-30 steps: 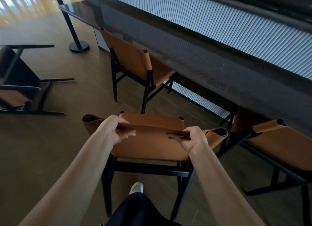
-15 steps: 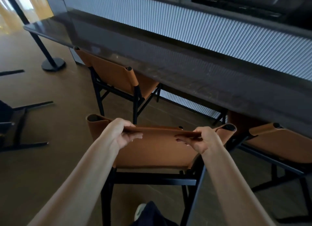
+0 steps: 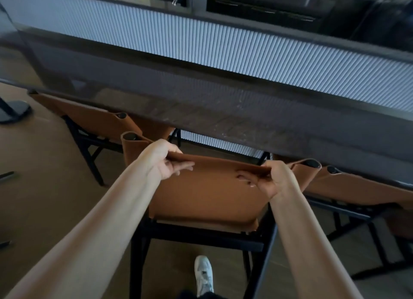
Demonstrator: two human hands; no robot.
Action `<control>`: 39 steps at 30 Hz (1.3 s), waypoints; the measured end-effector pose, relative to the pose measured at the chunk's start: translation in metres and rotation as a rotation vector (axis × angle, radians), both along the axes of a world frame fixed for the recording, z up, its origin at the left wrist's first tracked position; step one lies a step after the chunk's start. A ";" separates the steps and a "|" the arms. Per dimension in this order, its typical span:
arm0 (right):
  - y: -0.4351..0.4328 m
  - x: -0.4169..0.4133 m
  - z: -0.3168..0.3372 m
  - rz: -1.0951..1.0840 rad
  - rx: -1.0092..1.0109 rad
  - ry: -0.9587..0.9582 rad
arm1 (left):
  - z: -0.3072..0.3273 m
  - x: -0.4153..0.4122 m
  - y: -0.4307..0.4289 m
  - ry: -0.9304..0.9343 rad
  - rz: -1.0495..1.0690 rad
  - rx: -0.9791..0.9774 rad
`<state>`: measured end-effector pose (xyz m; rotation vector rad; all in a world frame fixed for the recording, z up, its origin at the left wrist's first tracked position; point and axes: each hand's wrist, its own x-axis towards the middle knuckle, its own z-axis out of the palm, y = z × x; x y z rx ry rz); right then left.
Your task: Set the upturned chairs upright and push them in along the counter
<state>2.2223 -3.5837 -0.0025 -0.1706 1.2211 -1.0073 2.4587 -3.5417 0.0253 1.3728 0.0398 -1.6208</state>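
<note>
A tan leather chair (image 3: 207, 196) with a black frame stands upright in front of me, its back top edge close to the dark counter (image 3: 223, 102). My left hand (image 3: 166, 161) grips the top edge of the backrest near its left end. My right hand (image 3: 271, 178) grips the same edge near the right end. Both thumbs lie over the top, fingers curled on my side. Two more tan chairs stand upright at the counter: one to the left (image 3: 93, 117), one to the right (image 3: 357, 189).
The counter has a ribbed white front (image 3: 223, 44) above and below its top. A round black post base (image 3: 13, 112) sits on the wooden floor at the far left. Black chair legs (image 3: 6, 175) poke in at the left edge. My white shoe (image 3: 203, 274) is under the chair.
The chair in my hands has moved forward toward the counter, between the two neighbouring chairs. The view swung right, so the overturned chair on the left has nearly left the frame.
</note>
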 end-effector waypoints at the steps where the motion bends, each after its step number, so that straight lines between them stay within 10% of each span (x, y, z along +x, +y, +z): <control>1: -0.013 -0.003 -0.001 -0.008 -0.001 0.005 | -0.001 -0.003 -0.014 0.004 -0.001 -0.005; 17: -0.160 -0.038 -0.047 -0.066 -0.088 0.248 | -0.052 -0.044 -0.182 0.000 0.115 -0.140; 39: -0.172 -0.047 -0.122 -0.147 -0.082 0.007 | -0.129 -0.039 -0.196 0.105 0.083 -0.099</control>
